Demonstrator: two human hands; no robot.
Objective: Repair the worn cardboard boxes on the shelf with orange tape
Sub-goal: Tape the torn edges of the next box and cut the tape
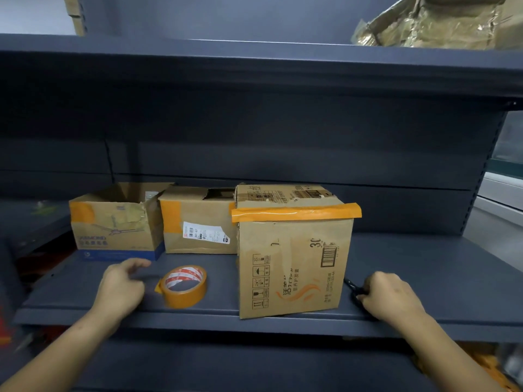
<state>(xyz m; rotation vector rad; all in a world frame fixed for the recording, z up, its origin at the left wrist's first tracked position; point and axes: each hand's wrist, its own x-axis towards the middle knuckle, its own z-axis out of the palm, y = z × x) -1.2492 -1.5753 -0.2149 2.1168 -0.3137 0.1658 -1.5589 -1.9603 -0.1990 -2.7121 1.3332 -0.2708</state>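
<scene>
Hands on shelf (424, 264): left hand (121, 287) beside tape roll (184, 287), right hand (390, 295) gripping scissors (352, 287)

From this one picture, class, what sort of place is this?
Probably a storeroom or stockroom: dark metal shelving, worn cardboard boxes patched with tape, and a tape roll set out for repairs.

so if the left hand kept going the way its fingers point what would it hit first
Probably the blue-based box at the back left. The left hand points up and slightly right, passing left of the tape roll, though depth is hard to judge.
</scene>
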